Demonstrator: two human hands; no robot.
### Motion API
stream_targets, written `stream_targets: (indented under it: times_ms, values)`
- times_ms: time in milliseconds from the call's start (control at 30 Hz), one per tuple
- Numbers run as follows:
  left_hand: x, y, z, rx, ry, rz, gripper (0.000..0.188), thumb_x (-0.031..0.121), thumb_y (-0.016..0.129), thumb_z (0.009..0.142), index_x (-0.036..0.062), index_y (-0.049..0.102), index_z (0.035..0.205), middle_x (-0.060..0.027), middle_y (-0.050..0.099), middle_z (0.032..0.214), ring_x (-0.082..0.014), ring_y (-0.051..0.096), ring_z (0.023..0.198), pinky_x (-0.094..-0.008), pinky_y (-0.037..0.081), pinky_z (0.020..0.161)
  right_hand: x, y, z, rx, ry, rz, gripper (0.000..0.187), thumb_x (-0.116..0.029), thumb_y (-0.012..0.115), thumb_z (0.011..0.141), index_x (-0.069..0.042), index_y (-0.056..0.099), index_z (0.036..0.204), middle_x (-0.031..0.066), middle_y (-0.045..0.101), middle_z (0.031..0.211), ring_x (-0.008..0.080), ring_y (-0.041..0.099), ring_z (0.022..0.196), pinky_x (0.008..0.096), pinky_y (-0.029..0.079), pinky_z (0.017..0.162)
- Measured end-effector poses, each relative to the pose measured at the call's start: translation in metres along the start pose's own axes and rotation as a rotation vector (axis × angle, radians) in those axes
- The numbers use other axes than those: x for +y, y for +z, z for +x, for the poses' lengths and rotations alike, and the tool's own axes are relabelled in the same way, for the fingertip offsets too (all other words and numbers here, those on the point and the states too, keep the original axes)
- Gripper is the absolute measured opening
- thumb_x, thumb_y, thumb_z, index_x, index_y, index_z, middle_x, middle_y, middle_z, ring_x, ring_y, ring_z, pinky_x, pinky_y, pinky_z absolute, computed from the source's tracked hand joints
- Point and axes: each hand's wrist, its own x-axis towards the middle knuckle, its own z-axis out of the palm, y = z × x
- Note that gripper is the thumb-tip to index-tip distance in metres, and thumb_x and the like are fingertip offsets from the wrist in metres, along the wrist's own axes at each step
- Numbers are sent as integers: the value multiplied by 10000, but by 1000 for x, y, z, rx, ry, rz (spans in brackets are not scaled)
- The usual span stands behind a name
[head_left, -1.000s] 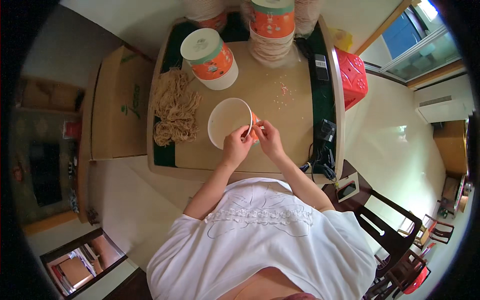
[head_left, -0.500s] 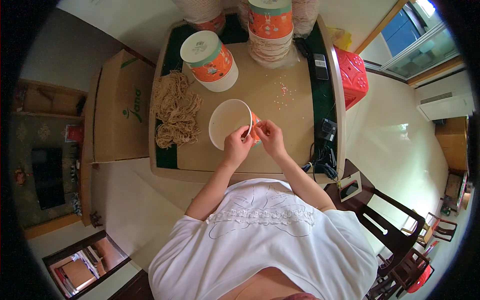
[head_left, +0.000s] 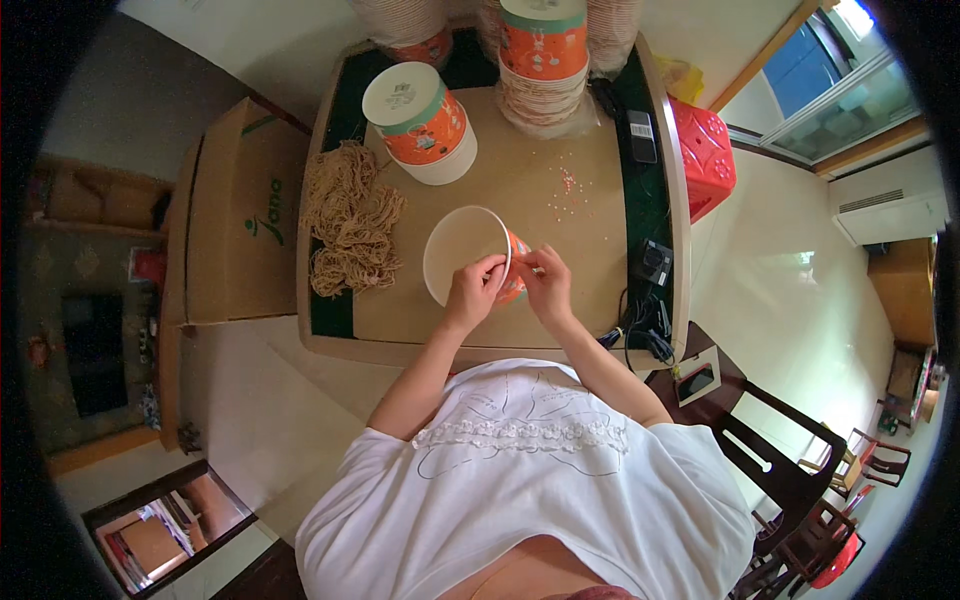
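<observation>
A white paper bucket (head_left: 448, 243) with an orange printed outside lies tipped on its side, its open mouth turned to the left. My left hand (head_left: 474, 293) is closed on the near part of its rim, fingertips at the lip. Against the outer wall, close to that rim, my right hand (head_left: 549, 288) is pinched; what its fingertips hold, if anything, is too small to make out. To the left lies a loose heap of beige twine (head_left: 354, 220). Tiny pink and white beads (head_left: 568, 186) are scattered beyond my right hand.
Upturned paper buckets (head_left: 425, 130) stand nested behind the twine, with taller wrapped stacks (head_left: 542, 55) at the back. Black devices (head_left: 642, 137) and cables (head_left: 650, 325) line the table's right side. A cardboard box (head_left: 235, 220) stands left, a red stool (head_left: 704, 155) right.
The bucket and both hands have shifted slightly to the right. My right fingers have drawn in closer to the rim. Everything else looks the same.
</observation>
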Motion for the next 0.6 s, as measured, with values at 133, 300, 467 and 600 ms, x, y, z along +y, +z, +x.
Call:
stream_targets:
  times_ms: [133, 300, 467, 600]
  values:
    - [2, -2, 4, -88, 5, 78, 146, 92, 541, 860, 43, 655, 935, -107, 664, 731, -165, 646, 632, -300, 485, 561, 16, -5, -7, -22, 13, 69, 62, -10, 673, 775, -14, 668, 836, 58, 533, 736, 130, 572, 674, 244, 463, 567]
    - [-11, 8, 6, -121, -5, 139, 91, 91, 551, 846, 39, 621, 870, -102, 648, 694, -205, 647, 622, -324, 485, 547, 37, -6, -16, -70, 179, 181, 47, -21, 627, 831, 9, 640, 864, 32, 603, 796, 95, 597, 697, 213, 455, 550]
    - [-35, 20, 4, 27, -10, 126, 59, 65, 547, 835, 26, 503, 843, -119, 623, 674, -262, 649, 639, -353, 488, 538, 31, -11, -19, -159, 313, 133, 272, -27, 599, 846, -24, 552, 1113, 47, 632, 784, 104, 618, 722, 217, 481, 567]
    - [-52, 18, 3, 107, -62, -80, 62, 50, 507, 860, 22, 452, 865, -130, 623, 741, -254, 650, 660, -355, 518, 557, -12, -23, -23, -303, 137, -267, 350, -49, 611, 808, -44, 482, 1132, 108, 613, 708, 181, 625, 645, 301, 493, 535]
